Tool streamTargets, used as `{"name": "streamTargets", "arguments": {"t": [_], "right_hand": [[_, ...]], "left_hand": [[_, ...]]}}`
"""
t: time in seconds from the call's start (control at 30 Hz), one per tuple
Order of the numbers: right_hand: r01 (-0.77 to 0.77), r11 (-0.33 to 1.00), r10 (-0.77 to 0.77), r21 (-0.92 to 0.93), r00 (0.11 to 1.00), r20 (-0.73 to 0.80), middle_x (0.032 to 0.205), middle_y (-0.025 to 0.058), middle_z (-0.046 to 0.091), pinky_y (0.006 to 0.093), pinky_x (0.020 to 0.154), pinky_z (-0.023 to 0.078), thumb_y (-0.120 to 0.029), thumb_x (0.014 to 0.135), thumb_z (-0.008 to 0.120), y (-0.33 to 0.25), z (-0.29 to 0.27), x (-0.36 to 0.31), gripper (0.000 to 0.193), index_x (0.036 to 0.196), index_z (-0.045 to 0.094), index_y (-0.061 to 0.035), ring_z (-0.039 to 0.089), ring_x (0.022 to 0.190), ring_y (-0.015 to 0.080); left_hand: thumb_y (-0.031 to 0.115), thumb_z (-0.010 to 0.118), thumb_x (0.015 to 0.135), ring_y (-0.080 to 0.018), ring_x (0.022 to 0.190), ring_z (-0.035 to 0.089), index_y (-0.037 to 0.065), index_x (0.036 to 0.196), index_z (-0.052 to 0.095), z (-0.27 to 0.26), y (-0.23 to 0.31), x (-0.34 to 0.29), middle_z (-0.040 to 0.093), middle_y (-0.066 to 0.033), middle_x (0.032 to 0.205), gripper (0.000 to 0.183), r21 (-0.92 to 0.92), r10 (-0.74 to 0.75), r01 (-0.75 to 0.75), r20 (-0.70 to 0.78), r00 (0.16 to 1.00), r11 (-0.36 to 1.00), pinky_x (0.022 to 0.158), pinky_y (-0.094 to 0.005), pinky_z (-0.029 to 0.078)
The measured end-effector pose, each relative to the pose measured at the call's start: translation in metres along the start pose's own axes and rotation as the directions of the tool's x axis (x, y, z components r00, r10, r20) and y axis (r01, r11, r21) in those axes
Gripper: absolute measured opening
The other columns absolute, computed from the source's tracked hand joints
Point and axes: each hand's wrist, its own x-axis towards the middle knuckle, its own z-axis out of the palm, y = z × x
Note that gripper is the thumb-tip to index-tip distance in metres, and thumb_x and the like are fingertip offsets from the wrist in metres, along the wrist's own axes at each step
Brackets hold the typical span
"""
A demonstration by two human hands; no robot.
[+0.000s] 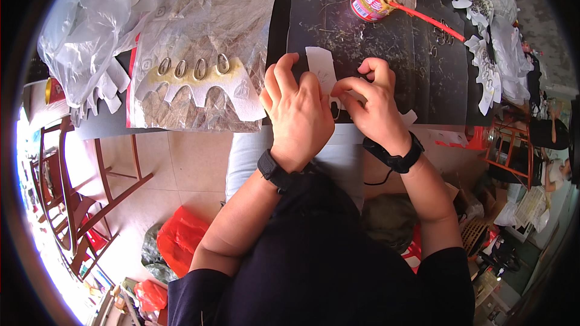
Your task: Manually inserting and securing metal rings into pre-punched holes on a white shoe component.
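Pale tiled floor [192, 163], brown wooden chair [104, 172] at left, white glare [37, 229] along the far left edge

White strip [321, 67], slightly tilted

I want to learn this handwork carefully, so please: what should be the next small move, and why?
Perhaps the right hand should press down the near part of the white piece while the left hand steadies it: both hands are close together there.
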Motion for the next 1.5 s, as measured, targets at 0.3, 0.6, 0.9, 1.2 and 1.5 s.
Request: {"name": "streamTargets", "arguments": {"t": [0.3,0.6,0.9,1.2,1.5], "right_hand": [[-0.005,0.999,0.004,-0.031,1.0,-0.015,0.101,0.0074,0.044,0.0387,0.089,0.036,-0.005,0.07,0.068,0.001,-0.001,-0.001,0.018,0.079,0.069,-0.0203,0.042,0.102,0.0279],[-0.018,0.999,0.019,-0.041,1.0,0.014,0.103,0.0075,0.044,0.0381,0.09,0.034,-0.009,0.068,0.07,0.001,-0.003,0.001,0.015,0.078,0.07,-0.0209,0.041,0.104,0.0278],[-0.011,0.999,0.012,-0.033,1.0,0.007,0.102,0.008,0.045,0.0385,0.091,0.033,-0.009,0.068,0.071,0.005,-0.002,0.001,0.016,0.079,0.07,-0.0208,0.041,0.103,0.0276],[-0.031,0.999,0.032,-0.043,0.999,0.015,0.104,0.0075,0.044,0.0388,0.092,0.033,-0.009,0.069,0.072,0.003,-0.002,-0.001,0.015,0.079,0.071,-0.0202,0.04,0.105,0.0278],[-0.1,0.993,0.096,0.056,0.993,0.074,0.105,0.0053,0.045,0.0401,0.092,0.034,-0.009,0.074,0.07,0.017,-0.005,0.001,0.015,0.086,0.07,-0.0181,0.04,0.104,0.0291]], "left_hand": [[0.006,0.068,0.068,-0.039,0.117,0.035,0.006,0.08,0.054,0.0,0.0,0.0,0.039,-0.0175,0.129,0.019,-0.033,-0.015,0.015,-0.013,1.0,0.999,0.093,-0.0498,0.03],[0.006,0.071,0.068,-0.0372,0.117,0.036,0.014,0.084,0.059,-0.002,0.001,0.0,0.04,-0.0143,0.127,0.021,-0.056,-0.009,0.008,-0.023,1.0,0.998,0.095,-0.0497,0.029],[0.008,0.072,0.066,-0.0357,0.118,0.036,0.018,0.082,0.07,-0.002,-0.007,-0.002,0.041,-0.0115,0.127,0.019,-0.06,0.115,-0.12,-0.08,0.99,0.991,0.092,-0.0484,0.032],[0.013,0.073,0.067,-0.0349,0.121,0.037,0.018,0.084,0.071,-0.003,-0.006,-0.007,0.042,-0.0124,0.133,0.018,0.03,0.115,-0.113,-0.079,0.99,0.993,0.092,-0.0469,0.032],[0.014,0.072,0.068,-0.0351,0.121,0.037,0.019,0.081,0.07,0.001,-0.009,-0.008,0.042,-0.0127,0.133,0.014,0.004,0.102,-0.103,-0.106,0.989,0.995,0.093,-0.0474,0.032]]}}
